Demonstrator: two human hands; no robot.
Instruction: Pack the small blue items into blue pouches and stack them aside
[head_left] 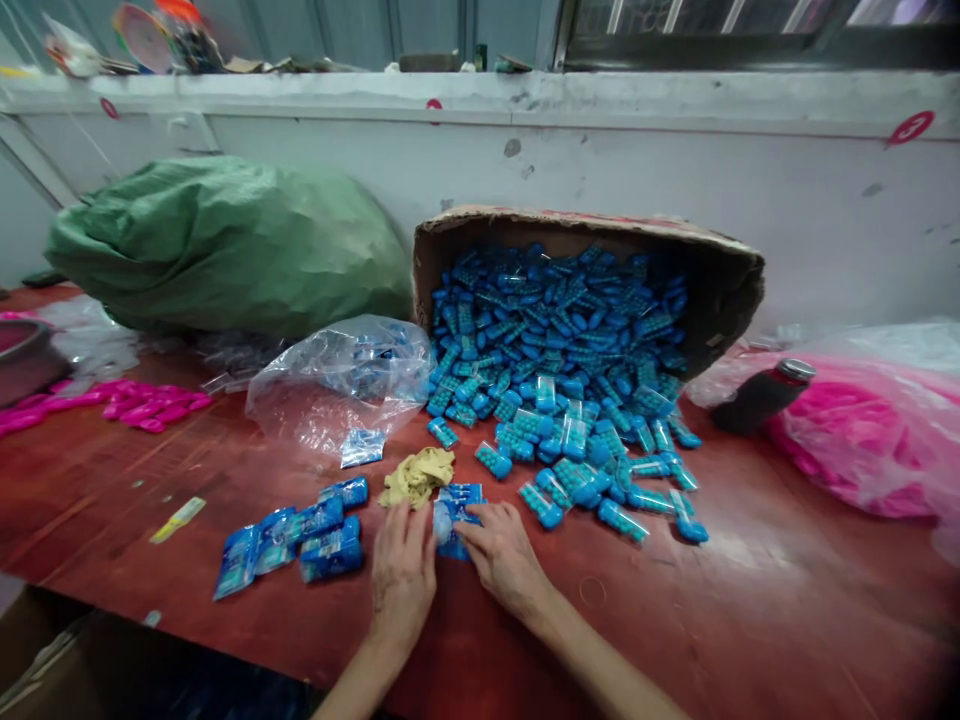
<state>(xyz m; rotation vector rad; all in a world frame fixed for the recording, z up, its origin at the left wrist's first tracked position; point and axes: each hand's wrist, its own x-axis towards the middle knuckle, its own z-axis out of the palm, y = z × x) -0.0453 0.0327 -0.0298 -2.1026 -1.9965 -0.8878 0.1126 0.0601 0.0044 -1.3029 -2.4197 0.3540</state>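
Observation:
Both my hands rest on the red table [750, 620] near its front edge. My left hand [403, 572] and my right hand [501, 555] press together on a small clear packet of blue items [456, 508] lying between them. A crumpled yellow cloth [417, 476] lies just beyond my left hand. To the left sits a row of filled blue packets [296, 545]. Beyond my right hand spreads a heap of loose small blue capsule-shaped pieces [577, 440] spilling from a tipped cardboard box [705, 260].
A clear plastic bag [337, 385] lies left of the box, a large green sack [225, 245] behind it. Pink pieces [142, 405] lie at far left, a pink-filled plastic bag [862, 430] and a dark bottle [761, 395] at right. A white wall stands behind.

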